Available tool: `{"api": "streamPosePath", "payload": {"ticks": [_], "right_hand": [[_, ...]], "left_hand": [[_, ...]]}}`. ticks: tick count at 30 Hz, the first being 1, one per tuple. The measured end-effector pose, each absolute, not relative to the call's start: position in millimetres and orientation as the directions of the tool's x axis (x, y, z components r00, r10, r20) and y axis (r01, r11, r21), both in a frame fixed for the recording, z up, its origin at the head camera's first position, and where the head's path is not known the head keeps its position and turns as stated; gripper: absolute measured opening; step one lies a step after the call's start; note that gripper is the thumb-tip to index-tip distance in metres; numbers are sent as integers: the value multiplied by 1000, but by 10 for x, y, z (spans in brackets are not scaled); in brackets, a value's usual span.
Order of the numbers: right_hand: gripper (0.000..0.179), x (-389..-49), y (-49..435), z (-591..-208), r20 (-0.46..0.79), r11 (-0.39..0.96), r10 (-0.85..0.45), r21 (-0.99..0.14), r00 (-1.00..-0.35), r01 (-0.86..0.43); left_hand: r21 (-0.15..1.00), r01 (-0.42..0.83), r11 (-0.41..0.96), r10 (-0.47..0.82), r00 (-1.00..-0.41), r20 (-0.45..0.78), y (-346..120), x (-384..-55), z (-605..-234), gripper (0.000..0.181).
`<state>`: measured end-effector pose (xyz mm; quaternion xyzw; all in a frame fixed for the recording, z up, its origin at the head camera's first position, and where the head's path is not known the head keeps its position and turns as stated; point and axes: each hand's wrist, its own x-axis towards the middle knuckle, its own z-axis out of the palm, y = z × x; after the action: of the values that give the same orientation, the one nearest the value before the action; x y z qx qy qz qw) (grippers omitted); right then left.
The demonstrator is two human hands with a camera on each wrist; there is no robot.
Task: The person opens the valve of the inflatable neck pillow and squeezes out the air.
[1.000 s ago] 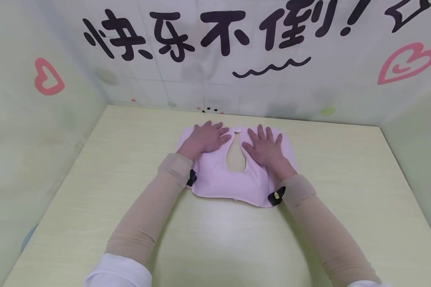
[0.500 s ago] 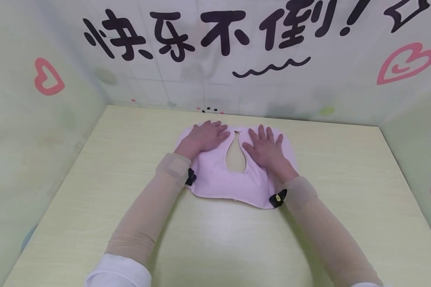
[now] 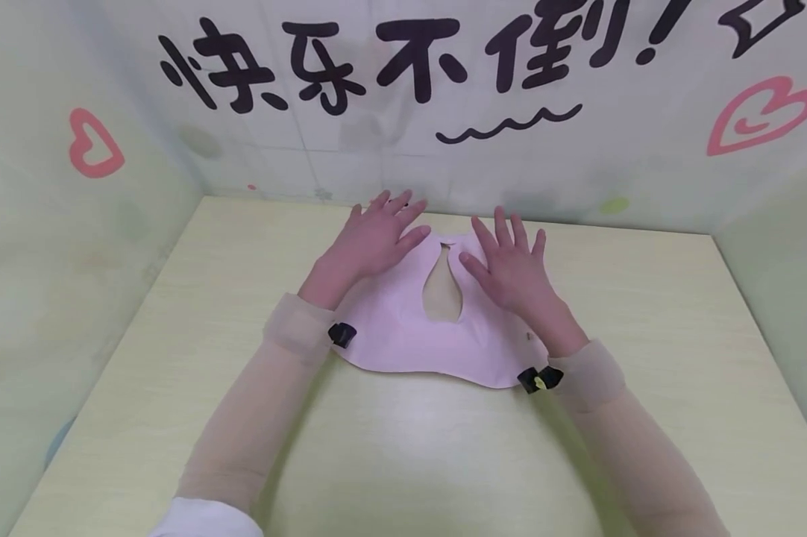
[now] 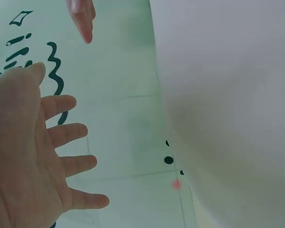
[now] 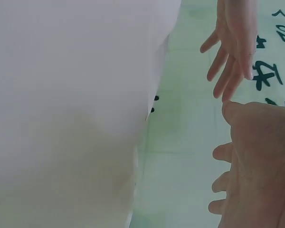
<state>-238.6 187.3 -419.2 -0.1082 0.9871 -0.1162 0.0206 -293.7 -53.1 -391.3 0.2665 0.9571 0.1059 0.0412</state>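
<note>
A pink bib [image 3: 410,347] lies spread on the table, its teardrop neck opening in the middle and its straps meeting at the far end. Over its left part hovers my left hand [image 3: 377,242], fingers spread and holding nothing. My right hand [image 3: 514,272] is above the right part, also with spread fingers and nothing held. In the left wrist view, a gap separates the left palm [image 4: 19,142] from the pale bib [image 4: 232,95]. The right wrist view likewise shows the right hand [image 5: 266,156] apart from the bib [image 5: 71,95].
The light wooden table [image 3: 403,462] extends around the bib. A printed white back wall [image 3: 403,164] with black lettering rises at its far edge, and side walls stand left and right. Small black devices [image 3: 540,379] are strapped at both wrists.
Both hands were lying flat on the bib; now they have lifted off it and moved slightly apart, the left one farther out to the left. The bib stays in place.
</note>
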Motion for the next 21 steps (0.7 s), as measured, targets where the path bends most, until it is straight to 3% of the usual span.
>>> {"api": "streamPosePath", "payload": {"ticks": [8,21], "right_hand": [[71,-2349,1849,-4215,-4,943,-230,-249,-973,-221],[72,-2463,1866,-4533,-159,951,-212,-260,-964,-166]], "left_hand": [[194,526,828,539,-842,-17,-521,-2843,-4032,61],[248,459,853,503,-851,-154,-505,-2966,-4407,62]]}}
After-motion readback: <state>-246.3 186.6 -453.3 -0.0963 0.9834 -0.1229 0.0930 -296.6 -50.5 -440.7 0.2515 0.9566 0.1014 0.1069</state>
